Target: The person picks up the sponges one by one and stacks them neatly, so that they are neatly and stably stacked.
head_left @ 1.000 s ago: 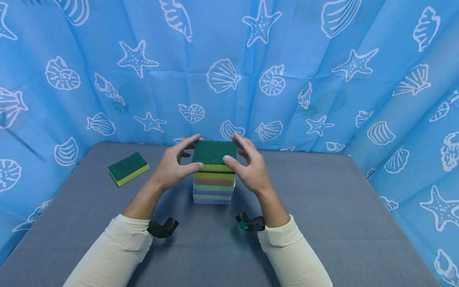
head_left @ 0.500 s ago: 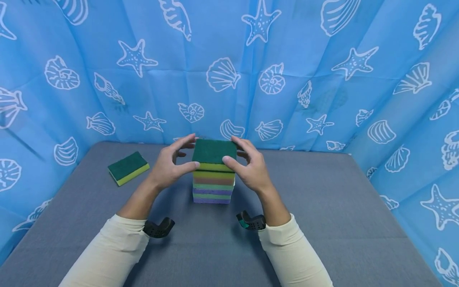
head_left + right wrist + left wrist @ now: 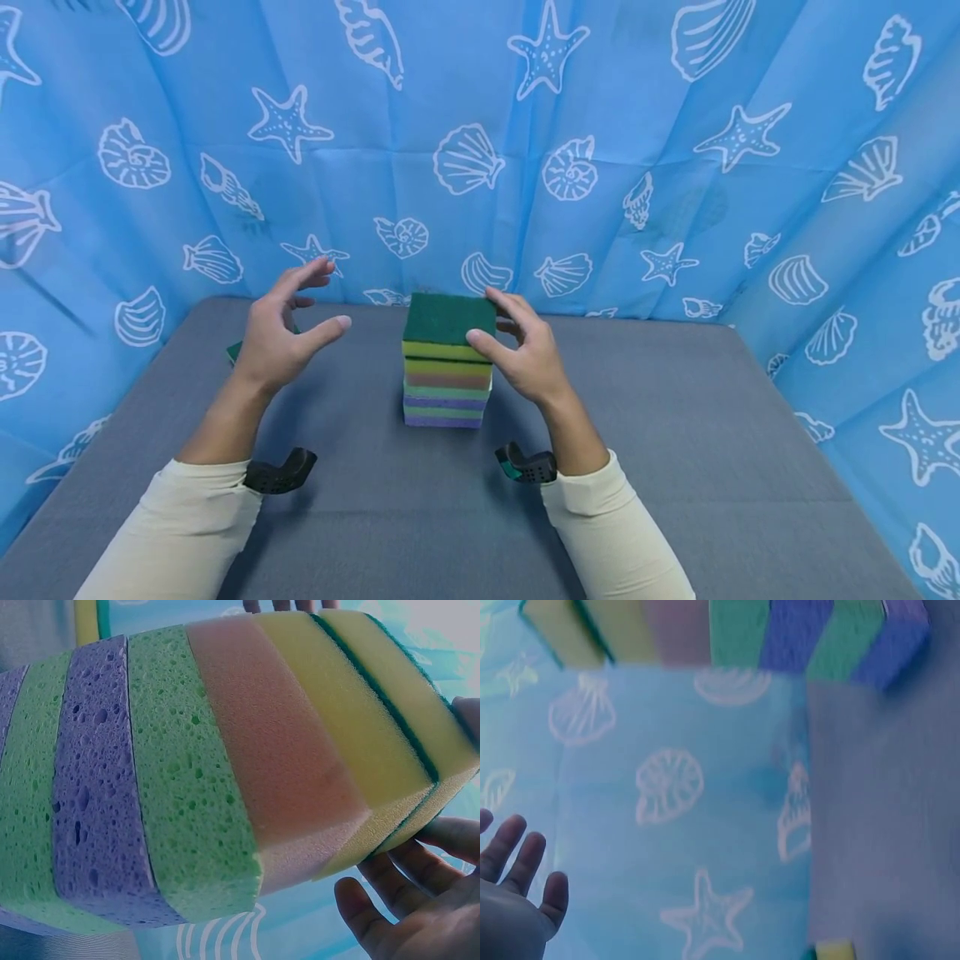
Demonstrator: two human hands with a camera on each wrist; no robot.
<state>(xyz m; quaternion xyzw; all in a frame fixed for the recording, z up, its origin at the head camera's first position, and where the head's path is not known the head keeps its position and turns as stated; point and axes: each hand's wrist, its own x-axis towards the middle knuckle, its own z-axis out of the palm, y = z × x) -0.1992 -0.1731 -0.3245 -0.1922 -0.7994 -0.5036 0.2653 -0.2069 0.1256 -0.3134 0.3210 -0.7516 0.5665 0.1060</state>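
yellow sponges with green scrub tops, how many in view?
3. The top sponge of the stack, pinched by the right hand; the second sponge right under it; the loose sponge on the table, mostly hidden behind the left hand.

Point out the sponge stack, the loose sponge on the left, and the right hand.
sponge stack (image 3: pixel 447 367), head view, front face, mid layers
loose sponge (image 3: pixel 234 352), head view, visible corner behind the left hand
right hand (image 3: pixel 525 354), head view, back of hand
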